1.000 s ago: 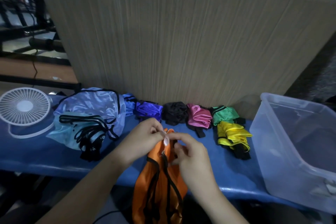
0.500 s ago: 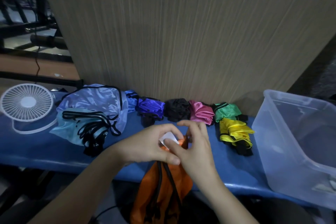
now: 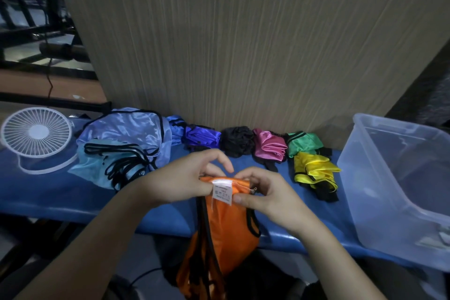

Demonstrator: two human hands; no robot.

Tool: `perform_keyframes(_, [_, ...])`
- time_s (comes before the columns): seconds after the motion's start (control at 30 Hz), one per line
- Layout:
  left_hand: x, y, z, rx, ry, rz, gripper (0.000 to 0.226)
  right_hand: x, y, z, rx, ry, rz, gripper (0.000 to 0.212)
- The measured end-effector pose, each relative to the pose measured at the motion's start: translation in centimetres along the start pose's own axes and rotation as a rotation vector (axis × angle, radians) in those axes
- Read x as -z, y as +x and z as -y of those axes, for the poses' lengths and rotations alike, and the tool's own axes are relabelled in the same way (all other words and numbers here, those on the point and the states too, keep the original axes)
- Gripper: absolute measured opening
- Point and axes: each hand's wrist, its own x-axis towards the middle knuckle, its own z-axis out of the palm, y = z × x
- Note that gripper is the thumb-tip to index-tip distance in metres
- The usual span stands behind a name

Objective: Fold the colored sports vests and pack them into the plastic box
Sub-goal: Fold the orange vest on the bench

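Observation:
An orange vest with black trim hangs over the blue table's front edge, its white label facing me. My left hand and my right hand both pinch its top edge, thumbs on either side of the label. Along the back wall lie bunched vests: purple, black, pink, green and yellow. At the left sits a pile of pale blue vests. The clear plastic box stands at the right.
A small white fan stands on the blue table at the far left. A tall wood-grain panel rises directly behind the vests. Dark floor and a cable show below the table's front edge.
Both hands lifted and spread the orange vest's top edge; the white label, earlier pinched between the fingers, now lies flat and faces me.

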Motion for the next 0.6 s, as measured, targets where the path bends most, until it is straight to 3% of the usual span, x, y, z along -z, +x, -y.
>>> perform_keyframes(0.17, [0.4, -0.5, -0.4, -0.008, 0.096, 0.008, 0.031, 0.1, -0.5, 0.5, 0.043, -0.087, -0.104, 0.005])
perform_keyframes(0.33, [0.7, -1.3, -1.0, -0.058, 0.288, -0.06, 0.034, -0.3, -0.8, 1.4, 0.095, -0.151, -0.216, 0.011])
perform_keyframes(0.47, [0.4, -2.3, -3.2, -0.102, 0.281, -0.078, 0.022, -0.5, -1.0, 2.9, 0.204, -0.128, -0.307, 0.016])
perform_keyframes(0.6, [-1.3, -2.4, -5.2, -0.163, 0.373, -0.196, 0.028, -1.0, -1.2, 4.4, 0.277, -0.13, -0.295, 0.01])
